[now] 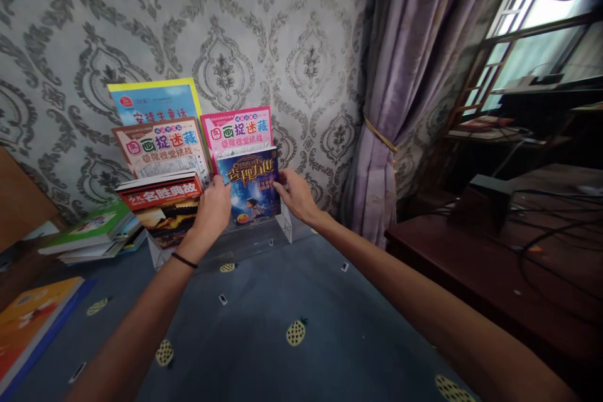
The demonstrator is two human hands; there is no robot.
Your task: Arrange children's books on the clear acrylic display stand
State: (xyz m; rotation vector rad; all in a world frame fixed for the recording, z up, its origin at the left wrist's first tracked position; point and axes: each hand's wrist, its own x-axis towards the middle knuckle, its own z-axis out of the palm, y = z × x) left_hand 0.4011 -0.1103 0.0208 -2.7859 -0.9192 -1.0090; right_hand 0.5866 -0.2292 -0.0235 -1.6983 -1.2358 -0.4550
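Observation:
A dark blue book [254, 191] with gold title lettering stands upright in the front right of a clear book stand [240, 240]. My left hand [214, 206] is closed on its left edge, with a dark band on the wrist. On the opposite edge, my right hand [296, 195] grips it with thumb in front. Behind it rises a pink book [235, 122]. A red and black book [162, 210] leans in the left front, beside my left hand. Farther back stand a brown-bordered book [162, 144] and a taller blue book with a yellow border [153, 97].
Several books lie stacked, a green one [89, 229] on top, left of the stand. An orange book [38, 320] lies at the near left on the pineapple-print cloth [254, 333]. A purple curtain [400, 88] hangs right; beyond is a dark red table [438, 257] with cables.

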